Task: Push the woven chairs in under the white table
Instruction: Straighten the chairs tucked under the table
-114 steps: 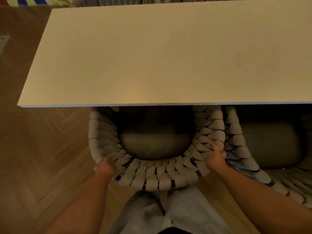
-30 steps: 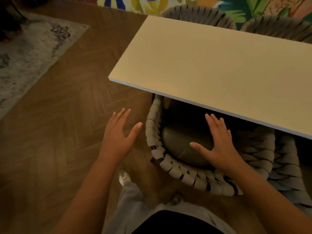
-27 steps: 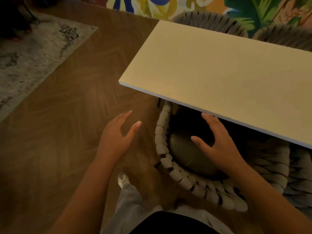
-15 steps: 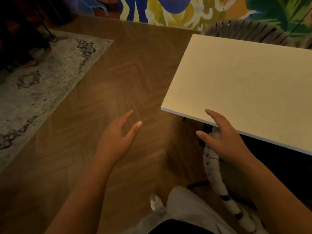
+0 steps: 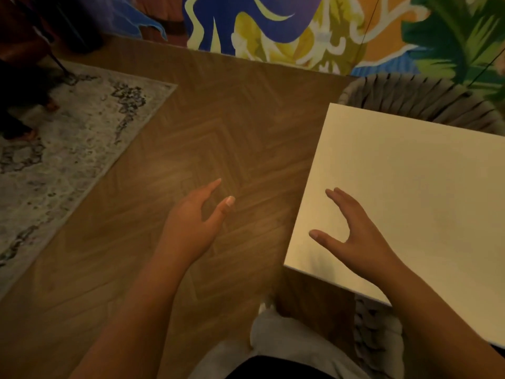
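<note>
hands spread and holding nothing, left hand (image 5: pixel 191 228) over wood floor (image 5: pixel 218 127), right hand (image 5: pixel 360 239) above white table (image 5: pixel 423 187) (woven chair (image 5: pixel 377 335) tucked beneath)

1. The table (image 5: pixel 426 192) is sitting on the right, its near-left corner pointing toward the viewer.
2. One woven chair (image 5: pixel 418 101) is standing at the table's far side, partly tucked behind the top; another chair (image 5: pixel 377 343) is peeking out under the near edge.
3. The left hand (image 5: pixel 191 225) is hanging over the floor (image 5: pixel 218 127), left of the table.
4. The right hand (image 5: pixel 358 239) is hovering above the table's near-left corner.
5. The rug (image 5: pixel 68 149) is lying far left on the floor.
6. The painted wall (image 5: pixel 287 28) is running along the far side.
</note>
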A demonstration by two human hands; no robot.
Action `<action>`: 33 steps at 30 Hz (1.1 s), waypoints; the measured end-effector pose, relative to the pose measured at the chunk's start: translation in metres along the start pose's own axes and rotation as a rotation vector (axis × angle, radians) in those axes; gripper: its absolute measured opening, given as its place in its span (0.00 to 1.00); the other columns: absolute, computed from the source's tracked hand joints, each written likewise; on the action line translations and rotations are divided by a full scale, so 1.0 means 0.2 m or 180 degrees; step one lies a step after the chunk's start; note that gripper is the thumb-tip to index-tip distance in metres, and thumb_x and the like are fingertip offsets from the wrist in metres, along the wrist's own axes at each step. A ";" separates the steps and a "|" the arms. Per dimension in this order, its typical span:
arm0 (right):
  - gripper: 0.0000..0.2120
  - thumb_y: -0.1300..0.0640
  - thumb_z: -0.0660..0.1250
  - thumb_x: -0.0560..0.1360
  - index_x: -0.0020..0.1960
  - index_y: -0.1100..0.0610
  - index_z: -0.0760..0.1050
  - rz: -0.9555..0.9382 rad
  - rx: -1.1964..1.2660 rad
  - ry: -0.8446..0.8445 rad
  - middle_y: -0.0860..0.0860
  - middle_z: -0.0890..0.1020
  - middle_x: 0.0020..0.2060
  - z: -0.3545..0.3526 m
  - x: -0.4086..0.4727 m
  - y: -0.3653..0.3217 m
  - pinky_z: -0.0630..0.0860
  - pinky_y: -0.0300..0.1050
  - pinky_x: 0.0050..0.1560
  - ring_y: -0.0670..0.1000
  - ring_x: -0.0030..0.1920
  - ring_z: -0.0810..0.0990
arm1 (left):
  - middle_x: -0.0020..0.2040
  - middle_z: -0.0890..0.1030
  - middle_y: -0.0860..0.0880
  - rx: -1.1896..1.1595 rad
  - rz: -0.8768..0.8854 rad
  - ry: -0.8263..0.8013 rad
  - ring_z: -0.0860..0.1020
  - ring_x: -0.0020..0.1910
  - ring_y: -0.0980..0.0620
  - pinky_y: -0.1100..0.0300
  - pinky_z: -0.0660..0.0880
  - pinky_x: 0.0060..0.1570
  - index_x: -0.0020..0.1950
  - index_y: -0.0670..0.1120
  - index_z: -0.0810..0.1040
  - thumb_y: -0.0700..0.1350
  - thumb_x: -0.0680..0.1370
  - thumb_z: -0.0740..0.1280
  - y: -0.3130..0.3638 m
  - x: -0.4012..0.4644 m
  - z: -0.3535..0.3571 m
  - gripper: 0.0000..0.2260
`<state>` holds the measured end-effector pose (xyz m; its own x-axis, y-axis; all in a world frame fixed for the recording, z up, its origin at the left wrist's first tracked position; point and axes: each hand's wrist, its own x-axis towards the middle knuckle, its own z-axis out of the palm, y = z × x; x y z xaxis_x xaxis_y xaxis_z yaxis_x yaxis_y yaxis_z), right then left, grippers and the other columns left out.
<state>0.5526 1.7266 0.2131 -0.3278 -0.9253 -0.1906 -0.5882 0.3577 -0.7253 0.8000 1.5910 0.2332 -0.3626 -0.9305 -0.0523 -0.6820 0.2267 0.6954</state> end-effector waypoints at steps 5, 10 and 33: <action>0.41 0.34 0.63 0.67 0.76 0.41 0.52 0.0106 -0.0033 0.0074 0.41 0.53 0.77 -0.04 0.34 -0.10 0.59 0.50 0.72 0.46 0.76 0.53 | 0.73 0.69 0.52 -0.0043 0.0038 -0.0053 0.64 0.73 0.54 0.53 0.61 0.72 0.73 0.53 0.67 0.66 0.74 0.59 -0.01 0.37 -0.01 0.31; 0.43 0.33 0.63 0.66 0.76 0.40 0.51 0.0339 -0.0069 0.0160 0.41 0.50 0.77 -0.06 0.68 -0.12 0.58 0.51 0.72 0.47 0.77 0.51 | 0.75 0.65 0.54 -0.0160 -0.0040 -0.0291 0.60 0.75 0.56 0.50 0.58 0.74 0.75 0.56 0.64 0.68 0.72 0.58 -0.06 0.76 0.00 0.33; 0.41 0.37 0.66 0.70 0.77 0.43 0.52 0.1440 0.0331 0.1560 0.44 0.52 0.77 -0.34 2.41 -0.17 0.55 0.47 0.71 0.48 0.76 0.53 | 0.74 0.67 0.52 0.0094 0.1337 -0.1466 0.59 0.76 0.52 0.50 0.59 0.73 0.73 0.55 0.68 0.61 0.75 0.61 0.24 3.18 0.22 0.27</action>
<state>0.3657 1.2775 0.1911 -0.8370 -0.5146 -0.1862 -0.2480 0.6599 -0.7092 0.5081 1.0223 0.2017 -0.8359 -0.5420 -0.0870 -0.4365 0.5603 0.7039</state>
